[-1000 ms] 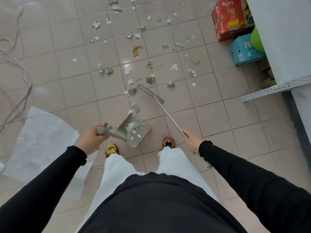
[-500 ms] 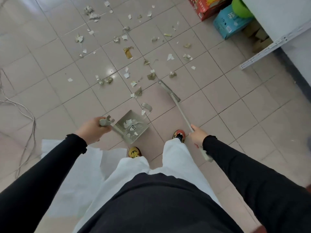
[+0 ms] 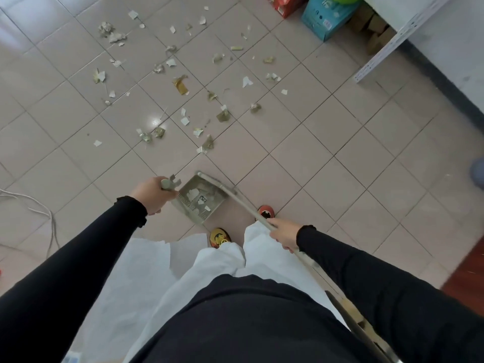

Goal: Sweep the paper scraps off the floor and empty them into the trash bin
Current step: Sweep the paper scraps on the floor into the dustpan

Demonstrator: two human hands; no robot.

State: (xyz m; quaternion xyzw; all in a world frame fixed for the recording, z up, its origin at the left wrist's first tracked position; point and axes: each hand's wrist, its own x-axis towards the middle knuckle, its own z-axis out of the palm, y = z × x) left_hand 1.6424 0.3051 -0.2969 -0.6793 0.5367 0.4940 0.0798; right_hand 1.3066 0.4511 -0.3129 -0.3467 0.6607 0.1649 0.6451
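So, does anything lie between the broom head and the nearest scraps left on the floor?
Nothing visible does. The broom head sits at the far edge of the dustpan, and only bare tile separates it from the nearest scraps. The trash bin is out of view, so that path cannot be judged.

Blue box (image 3: 324,18) beside red box (image 3: 285,5)
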